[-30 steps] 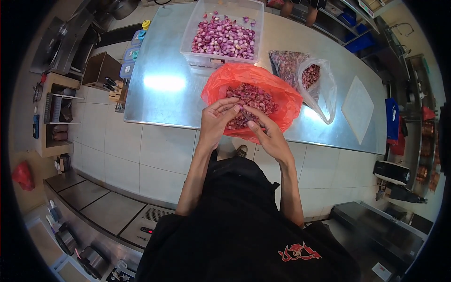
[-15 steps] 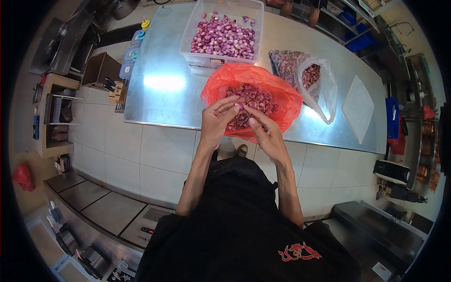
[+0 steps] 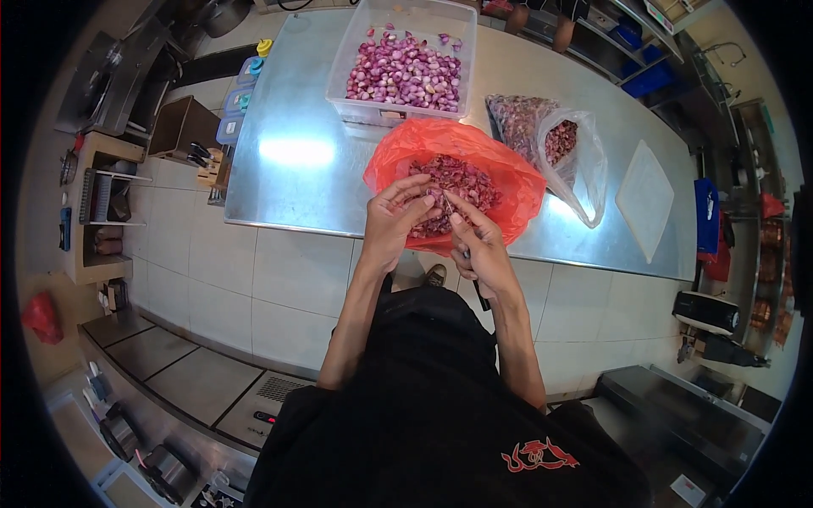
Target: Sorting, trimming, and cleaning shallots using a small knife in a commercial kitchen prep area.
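Above an open red plastic bag (image 3: 517, 182), my two hands are close together with their fingertips nearly meeting. My left hand (image 3: 395, 222) pinches a small purple shallot (image 3: 435, 194), mostly hidden by the fingers. In my right hand (image 3: 484, 248) is a small knife; its black handle (image 3: 483, 298) sticks out below the palm, and the blade is hard to make out. Inside the red bag lies a heap of reddish shallots and dry skins (image 3: 461, 178). Behind it, a clear plastic tub (image 3: 335, 63) holds many peeled purple shallots (image 3: 405, 72).
A clear bag of unpeeled shallots (image 3: 584, 173) leans right of the red bag on the steel table (image 3: 296, 190). Farther right lies a white cutting board (image 3: 646, 199). Lidded containers (image 3: 233, 127) and a knife block (image 3: 209, 172) stand off the left edge. Another person's hand (image 3: 563, 35) shows beyond the table.
My right hand has turned slightly, with the fingers curling more and the black knife handle coming into sight below it. The left hand keeps its pinch over the bag.
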A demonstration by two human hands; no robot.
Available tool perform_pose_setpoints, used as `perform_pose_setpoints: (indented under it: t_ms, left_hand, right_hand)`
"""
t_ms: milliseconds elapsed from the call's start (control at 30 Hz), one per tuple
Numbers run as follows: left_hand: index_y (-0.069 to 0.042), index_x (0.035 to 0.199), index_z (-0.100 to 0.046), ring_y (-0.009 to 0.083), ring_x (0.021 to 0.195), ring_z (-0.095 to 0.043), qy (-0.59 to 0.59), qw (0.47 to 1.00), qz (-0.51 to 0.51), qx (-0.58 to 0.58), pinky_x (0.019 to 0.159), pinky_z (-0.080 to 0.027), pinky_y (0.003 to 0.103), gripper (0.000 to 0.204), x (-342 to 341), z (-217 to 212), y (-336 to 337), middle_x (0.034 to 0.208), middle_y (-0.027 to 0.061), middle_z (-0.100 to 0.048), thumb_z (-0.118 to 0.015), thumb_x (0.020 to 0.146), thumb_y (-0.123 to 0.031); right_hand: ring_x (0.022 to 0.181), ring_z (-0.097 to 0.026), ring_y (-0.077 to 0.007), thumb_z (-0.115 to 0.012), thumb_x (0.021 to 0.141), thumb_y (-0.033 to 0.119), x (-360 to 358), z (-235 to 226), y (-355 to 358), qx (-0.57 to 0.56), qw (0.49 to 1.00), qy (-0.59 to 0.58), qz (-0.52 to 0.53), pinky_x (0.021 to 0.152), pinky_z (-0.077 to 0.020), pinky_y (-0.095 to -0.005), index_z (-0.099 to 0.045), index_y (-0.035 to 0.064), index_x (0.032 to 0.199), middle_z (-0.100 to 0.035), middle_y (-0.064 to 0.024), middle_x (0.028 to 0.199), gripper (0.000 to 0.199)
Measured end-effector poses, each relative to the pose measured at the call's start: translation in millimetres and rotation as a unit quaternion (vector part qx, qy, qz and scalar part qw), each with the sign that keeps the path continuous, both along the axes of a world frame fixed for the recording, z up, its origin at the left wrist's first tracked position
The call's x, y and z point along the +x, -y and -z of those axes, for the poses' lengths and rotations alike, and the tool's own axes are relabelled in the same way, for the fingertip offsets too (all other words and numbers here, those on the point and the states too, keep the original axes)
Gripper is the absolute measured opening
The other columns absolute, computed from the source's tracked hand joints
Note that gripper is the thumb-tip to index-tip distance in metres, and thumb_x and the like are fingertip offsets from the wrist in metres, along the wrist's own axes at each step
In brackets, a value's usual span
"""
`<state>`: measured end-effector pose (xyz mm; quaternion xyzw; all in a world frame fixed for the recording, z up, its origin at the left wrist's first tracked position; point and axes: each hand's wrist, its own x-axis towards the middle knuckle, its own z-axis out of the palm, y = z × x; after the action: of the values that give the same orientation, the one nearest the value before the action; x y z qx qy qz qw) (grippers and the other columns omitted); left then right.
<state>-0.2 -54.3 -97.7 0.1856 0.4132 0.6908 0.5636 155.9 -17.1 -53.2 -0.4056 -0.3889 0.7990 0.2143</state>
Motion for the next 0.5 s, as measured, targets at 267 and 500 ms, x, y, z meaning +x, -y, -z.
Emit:
perform_pose_setpoints:
  t_ms: [267, 500]
  left_hand:
    - [0.005, 0.118, -0.056, 0.0168, 0.097, -0.063, 0.016, 1.000, 0.003, -0.014, 0.085, -0.056, 0.029, 0.032, 2.5, 2.4, 1.2, 0.110, 0.0128, -0.062, -0.063, 0.086, 0.002]
    - [0.006, 0.116, -0.058, 0.0167, 0.097, -0.063, -0.036, 0.999, -0.004, -0.005, 0.085, -0.056, 0.029, 0.030, 2.8, 4.0, 1.3, 0.107, 0.0131, -0.063, -0.063, 0.087, 0.002]
  right_hand:
    - [0.046, -0.027, -0.0013, -0.050, 0.099, 0.019, -6.8, -3.2, 5.6, 0.059, 0.996, 0.058, 0.021, 0.041, -0.0219, -0.0210, -0.052, 0.0114, 0.134, -0.038, 0.0078, 0.065, 0.036]
    - [0.051, -0.030, -0.0009, -0.049, 0.099, 0.018, -7.7, 3.5, 5.3, 0.131, 0.986, 0.091, 0.047, 0.044, -0.0244, -0.0208, -0.053, 0.0103, 0.133, -0.039, 0.0072, 0.066, 0.035]
